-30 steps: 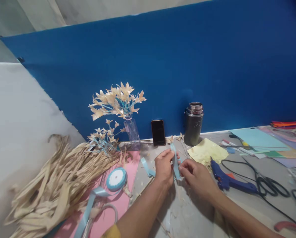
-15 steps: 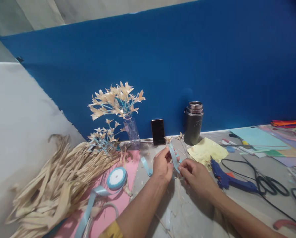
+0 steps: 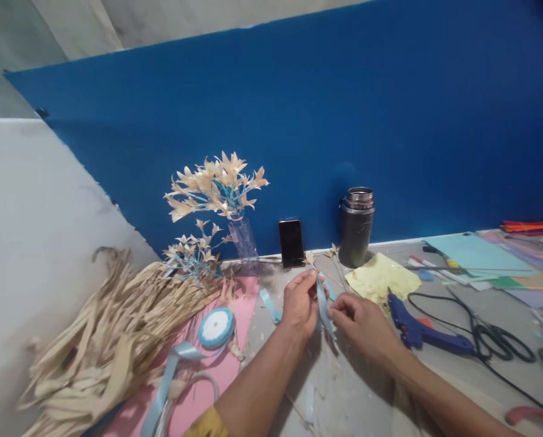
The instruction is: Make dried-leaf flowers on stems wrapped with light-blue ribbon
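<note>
A small cream flower on a thin stem stands up from the pinched fingers of my left hand. A strip of light blue ribbon hangs beside that stem, its upper part at my left fingertips and its lower end dangling. My right hand is closed in a pinch at the ribbon's right edge; the exact contact is partly hidden. Just behind the hands, another small flower on a thin stem lies near the dark flask. A loose piece of blue ribbon rests left of my left hand.
On the left are dried husks, a ribbon spool on pink paper and flowers in a clear bottle. A phone leans at the back. To the right lie yellow paper, a blue glue gun and scissors.
The ribbon's lower end now hangs down below my right fingertips, where before it curved towards them. My hands have barely moved; the view has shifted slightly.
</note>
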Tool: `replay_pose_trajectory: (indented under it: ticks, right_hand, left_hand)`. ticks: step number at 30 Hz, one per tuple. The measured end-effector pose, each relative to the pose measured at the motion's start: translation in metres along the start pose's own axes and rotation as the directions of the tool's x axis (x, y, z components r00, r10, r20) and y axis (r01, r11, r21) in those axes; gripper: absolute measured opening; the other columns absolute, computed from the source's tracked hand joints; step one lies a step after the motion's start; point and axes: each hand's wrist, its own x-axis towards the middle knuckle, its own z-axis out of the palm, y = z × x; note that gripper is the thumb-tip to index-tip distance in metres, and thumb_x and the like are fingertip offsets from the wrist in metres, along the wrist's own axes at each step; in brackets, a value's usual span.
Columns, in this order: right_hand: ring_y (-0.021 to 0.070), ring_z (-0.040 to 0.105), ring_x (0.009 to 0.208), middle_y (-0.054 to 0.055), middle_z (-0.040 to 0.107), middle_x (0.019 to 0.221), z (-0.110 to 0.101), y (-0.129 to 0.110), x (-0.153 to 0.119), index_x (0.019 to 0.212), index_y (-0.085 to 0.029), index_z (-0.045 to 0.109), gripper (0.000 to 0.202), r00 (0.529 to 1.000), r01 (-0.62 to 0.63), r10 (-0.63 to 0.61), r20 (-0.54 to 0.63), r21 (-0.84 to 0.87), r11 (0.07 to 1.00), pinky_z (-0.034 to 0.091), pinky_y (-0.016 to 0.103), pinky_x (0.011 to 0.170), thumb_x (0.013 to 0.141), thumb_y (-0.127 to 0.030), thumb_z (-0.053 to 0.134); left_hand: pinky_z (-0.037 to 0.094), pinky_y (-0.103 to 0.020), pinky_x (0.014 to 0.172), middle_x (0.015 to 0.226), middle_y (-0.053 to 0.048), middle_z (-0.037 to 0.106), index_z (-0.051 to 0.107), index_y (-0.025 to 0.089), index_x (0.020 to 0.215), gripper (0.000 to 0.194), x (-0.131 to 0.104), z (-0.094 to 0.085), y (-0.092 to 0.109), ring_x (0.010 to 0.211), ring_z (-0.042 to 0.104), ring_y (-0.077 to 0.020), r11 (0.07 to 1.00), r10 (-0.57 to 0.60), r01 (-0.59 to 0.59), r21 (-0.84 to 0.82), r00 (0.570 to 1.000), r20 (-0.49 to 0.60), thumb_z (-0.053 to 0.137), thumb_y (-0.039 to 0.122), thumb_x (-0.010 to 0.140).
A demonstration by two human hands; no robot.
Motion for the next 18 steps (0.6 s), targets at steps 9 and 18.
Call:
replay_pose_trajectory:
  ticks: [9,18]
  right_hand:
    - [0.0152,0.053,0.054,-0.002,0.059,0.055,-0.0009,-0.0035,0.0013,0.059,-0.021,0.056,0.011,0.998,-0.066,0.066,0.001,0.049,0.997,0.035,0.026,0.053,0.069,-0.025,0.054]
    - [0.0126,0.049,0.041,-0.005,0.052,0.043,-0.0016,-0.0003,0.0029,0.054,-0.023,0.049,0.015,0.991,-0.137,0.135,0.021,0.137,0.981,0.033,0.024,0.045,0.067,-0.025,0.058]
  left_hand:
    - [0.044,-0.026,0.058,0.068,0.000,0.063,0.064,0.013,0.075,0.027,-0.0039,0.0031,-0.0006,0.055,0.057,-0.0114,0.996,0.057,-0.056,0.066,0.998,-0.004,0.082,0.029,0.064]
    - [0.043,-0.025,0.059,0.071,-0.002,0.065,0.068,0.012,0.079,0.030,-0.0059,0.0058,-0.0031,0.059,0.058,-0.0118,0.987,0.089,-0.090,0.131,0.996,0.009,0.083,0.033,0.064]
